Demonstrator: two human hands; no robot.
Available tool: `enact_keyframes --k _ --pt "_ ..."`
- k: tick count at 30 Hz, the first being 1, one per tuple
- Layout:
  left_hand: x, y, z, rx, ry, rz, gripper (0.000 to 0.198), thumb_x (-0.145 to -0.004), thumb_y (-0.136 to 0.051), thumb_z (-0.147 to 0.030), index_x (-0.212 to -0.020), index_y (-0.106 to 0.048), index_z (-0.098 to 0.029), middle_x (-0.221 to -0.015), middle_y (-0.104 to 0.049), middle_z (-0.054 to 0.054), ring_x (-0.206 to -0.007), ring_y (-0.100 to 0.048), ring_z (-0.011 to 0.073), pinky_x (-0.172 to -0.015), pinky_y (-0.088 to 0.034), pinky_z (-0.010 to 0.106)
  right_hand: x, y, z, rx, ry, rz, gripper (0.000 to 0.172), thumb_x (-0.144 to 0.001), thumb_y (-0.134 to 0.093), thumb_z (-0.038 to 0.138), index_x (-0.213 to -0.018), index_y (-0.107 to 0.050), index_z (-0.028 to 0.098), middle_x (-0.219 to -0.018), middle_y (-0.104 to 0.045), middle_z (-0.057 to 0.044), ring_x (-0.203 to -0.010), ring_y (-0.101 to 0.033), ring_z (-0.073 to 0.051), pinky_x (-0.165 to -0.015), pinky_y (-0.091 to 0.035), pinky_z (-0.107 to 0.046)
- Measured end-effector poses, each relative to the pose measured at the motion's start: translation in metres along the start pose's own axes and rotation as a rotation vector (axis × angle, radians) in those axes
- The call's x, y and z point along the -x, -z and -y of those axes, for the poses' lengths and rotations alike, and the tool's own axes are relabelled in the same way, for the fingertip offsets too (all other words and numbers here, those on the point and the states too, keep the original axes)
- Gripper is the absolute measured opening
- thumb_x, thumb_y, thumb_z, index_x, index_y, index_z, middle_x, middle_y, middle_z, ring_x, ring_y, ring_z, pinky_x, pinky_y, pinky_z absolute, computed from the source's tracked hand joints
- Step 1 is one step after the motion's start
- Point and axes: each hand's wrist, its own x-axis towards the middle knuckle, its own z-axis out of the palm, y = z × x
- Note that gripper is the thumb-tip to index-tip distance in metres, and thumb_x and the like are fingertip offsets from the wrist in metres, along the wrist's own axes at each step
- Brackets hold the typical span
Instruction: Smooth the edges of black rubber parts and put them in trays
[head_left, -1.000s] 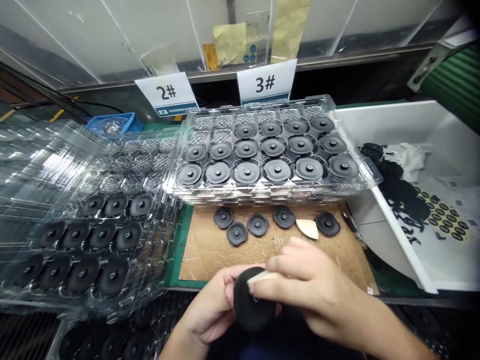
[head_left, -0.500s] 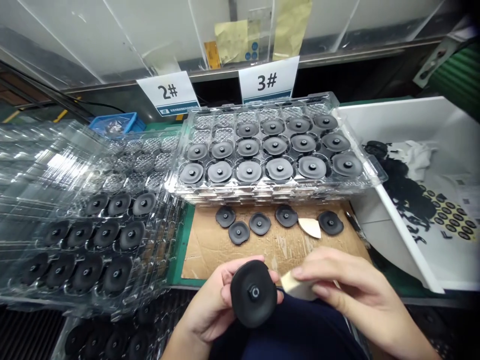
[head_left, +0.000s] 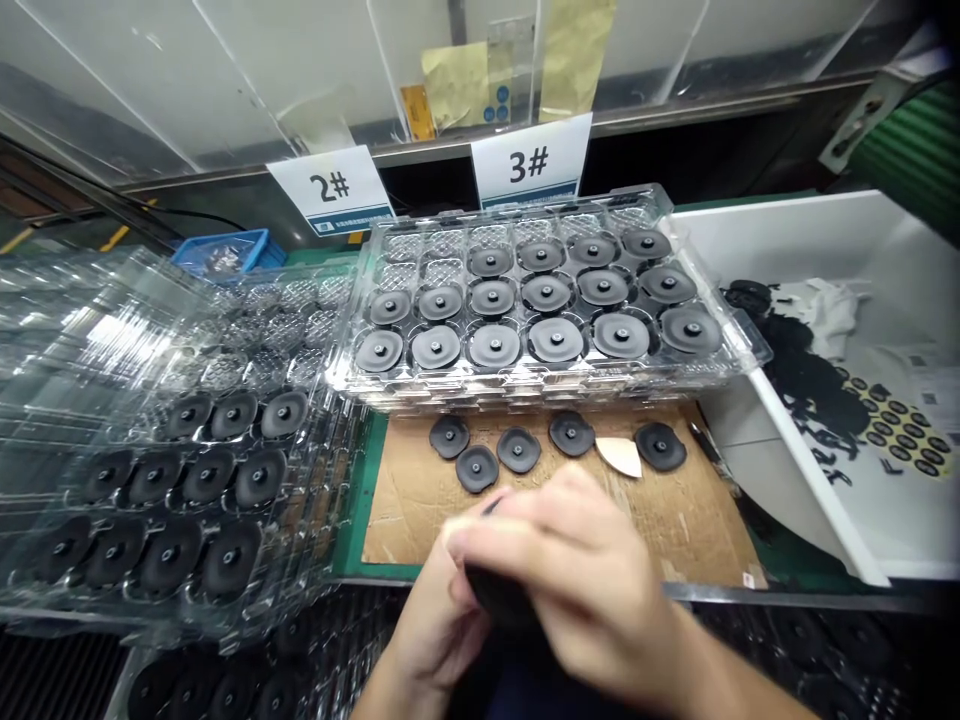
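Low in front of me, my left hand is closed around a round black disc-shaped part and holds it tilted. My right hand, smeared by motion, lies across the same disc with its fingers curled over the top. The cream sponge it held a moment ago is hidden behind these fingers. Beyond my hands, several similar black discs with small central hubs lie on a brown cardboard sheet. Among them is a pale cream wedge.
A stack of clear plastic trays partly filled with discs stands behind the cardboard. More clear trays are at left. On the right is a white bin with black pieces and a ring-marked sheet. A blue basket sits behind.
My right hand has moved left from beside the disc to cover it. The cream sponge is no longer visible. My left hand still holds the disc, now mostly covered.
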Motion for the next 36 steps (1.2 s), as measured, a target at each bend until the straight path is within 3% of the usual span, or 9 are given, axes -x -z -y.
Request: enact_keyframes --k 5,9,12,16,20,23,26,31,36 --pt "0.005 0.009 -0.005 0.154 -0.002 0.077 0.044 -0.066 -0.071 -0.026 -0.108 -0.061 -0.029 -0.117 -0.062 0.005 -0.096 -0.063 0.0236 -0.092 -0.041 0.034 0.041 0.001 -0.046 -0.048 -0.519 0.024 0.021 -0.086 -0.05 0.021 -0.102 -0.063 0.025 -0.097 -0.067 -0.001 -0.088 -0.061 -0.015 -0.074 -0.047 -0.026" --pt "0.008 0.017 -0.003 0.219 0.011 0.05 0.048 -0.064 -0.071 -0.036 -0.11 -0.06 -0.027 -0.119 -0.061 0.007 -0.103 -0.059 0.0267 -0.094 -0.04 0.035 0.09 -0.026 -0.078 -0.025 -0.648 0.115 0.023 -0.087 -0.048 0.025 -0.101 -0.066 0.022 -0.093 -0.068 -0.004 -0.085 -0.064 -0.018 -0.072 -0.051 -0.03" --pt "0.008 0.017 -0.002 0.221 0.015 0.022 0.06 -0.054 -0.073 -0.044 -0.111 -0.06 -0.026 -0.117 -0.062 0.007 -0.1 -0.06 0.0258 -0.093 -0.041 0.034 0.099 -0.034 -0.082 -0.019 -0.649 0.144 0.021 -0.085 -0.05 0.025 -0.094 -0.069 0.022 -0.083 -0.07 -0.004 -0.075 -0.065 -0.019 -0.068 -0.052 -0.032" --pt "0.006 0.008 -0.001 0.17 0.019 0.004 0.062 -0.057 -0.072 -0.042 -0.115 -0.056 -0.028 -0.123 -0.058 0.007 -0.103 -0.059 0.0266 -0.096 -0.04 0.036 0.062 -0.012 -0.052 -0.032 -0.641 0.002 0.024 -0.086 -0.05 0.025 -0.106 -0.063 0.023 -0.099 -0.067 -0.004 -0.089 -0.062 -0.018 -0.073 -0.051 -0.028" --pt "0.007 0.0 0.003 0.146 -0.045 -0.035 0.057 -0.065 -0.069 -0.039 -0.119 -0.053 -0.027 -0.124 -0.057 0.007 -0.113 -0.052 0.0253 -0.096 -0.04 0.034 0.018 0.002 -0.002 -0.075 -0.339 -0.239 0.032 -0.084 -0.051 0.016 -0.116 -0.053 0.02 -0.106 -0.064 -0.004 -0.089 -0.06 -0.016 -0.076 -0.047 -0.027" --pt "0.007 0.0 0.006 0.15 -0.081 -0.07 0.049 -0.067 -0.068 -0.037 -0.114 -0.057 -0.026 -0.117 -0.061 0.006 -0.112 -0.052 0.0243 -0.098 -0.038 0.033 0.006 -0.001 0.016 -0.089 -0.122 -0.029 0.029 -0.083 -0.048 0.009 -0.11 -0.055 0.015 -0.092 -0.067 -0.004 -0.076 -0.058 -0.015 -0.07 -0.044 -0.03" --pt "0.005 0.001 0.007 0.125 -0.089 -0.095 0.053 -0.065 -0.071 -0.033 -0.116 -0.056 -0.027 -0.115 -0.062 0.006 -0.106 -0.056 0.0254 -0.093 -0.043 0.035 0.006 -0.004 0.015 -0.098 -0.17 0.216 0.024 -0.083 -0.047 0.007 -0.102 -0.058 0.018 -0.089 -0.066 -0.002 -0.073 -0.057 -0.014 -0.067 -0.042 -0.028" --pt "0.004 -0.006 0.007 0.154 -0.064 -0.056 0.053 -0.067 -0.069 -0.034 -0.118 -0.055 -0.026 -0.114 -0.063 0.007 -0.11 -0.054 0.0235 -0.099 -0.037 0.034 0.003 -0.007 0.011 0.012 -0.118 -0.004 0.027 -0.086 -0.042 0.012 -0.111 -0.054 0.013 -0.09 -0.064 -0.007 -0.078 -0.055 -0.017 -0.072 -0.041 -0.033" --pt "0.007 0.004 0.002 0.131 -0.015 0.001 0.06 -0.056 -0.074 -0.042 -0.112 -0.059 -0.025 -0.115 -0.062 0.007 -0.105 -0.056 0.0249 -0.095 -0.041 0.033 0.018 0.012 0.011 -0.019 -0.169 0.197 0.024 -0.083 -0.047 0.008 -0.102 -0.057 0.018 -0.082 -0.064 -0.001 -0.065 -0.054 -0.011 -0.063 -0.038 -0.026"
